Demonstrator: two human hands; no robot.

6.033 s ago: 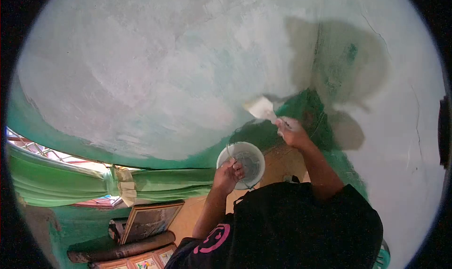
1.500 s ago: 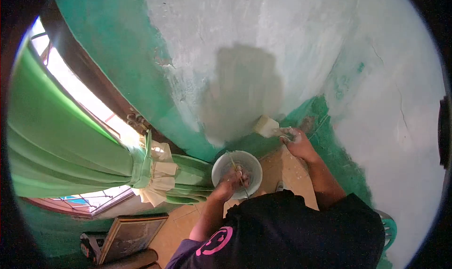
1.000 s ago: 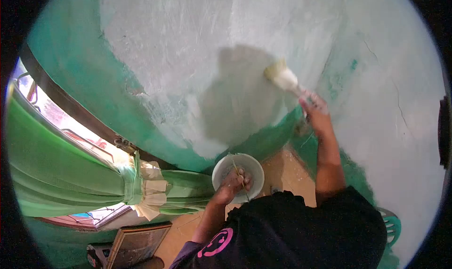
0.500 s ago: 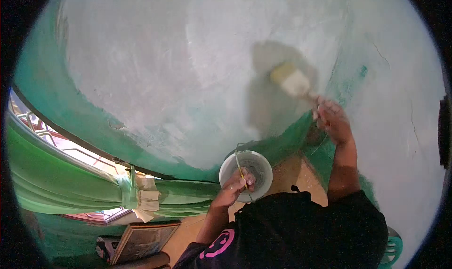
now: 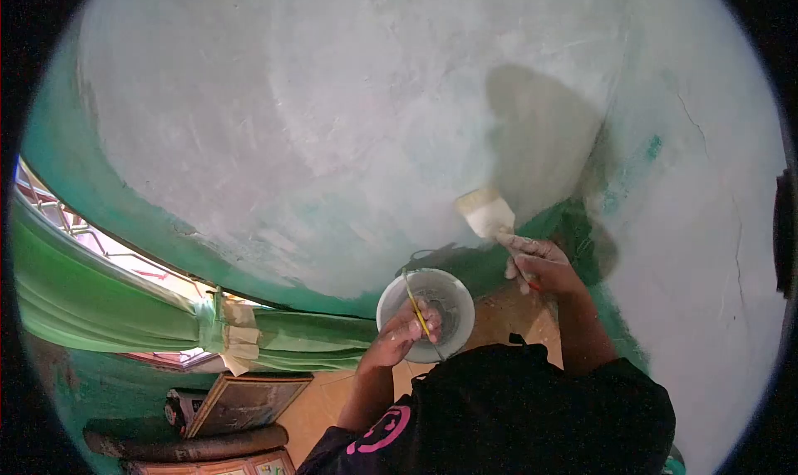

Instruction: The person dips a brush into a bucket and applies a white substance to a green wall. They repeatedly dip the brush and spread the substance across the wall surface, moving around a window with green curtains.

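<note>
Wrapped round the yellow grip of the wire handle, my left hand (image 5: 405,332) holds up a white bucket (image 5: 467,309), with wet whitish residue showing inside it. The handle of a wide paintbrush (image 5: 486,213) is in the fingers of my right hand (image 5: 540,265). Its pale, paint-coated bristles point up and left, close to the wall (image 5: 332,101). White coating covers most of that wall, with green showing through in patches and along its lower edge. Whitish smears mark the fingers of both hands.
A green curtain (image 5: 108,300), tied back, hangs across a barred window (image 5: 100,242) at left. Below it, a framed picture (image 5: 249,400) leans near a rolled mat (image 5: 191,443) on the tiled floor. To the right, the adjoining wall (image 5: 698,226) has cracks and a green patch.
My right hand has brought the paintbrush down and slightly left, nearer the bucket. The left hand still holds the bucket. The view has shifted a little.
</note>
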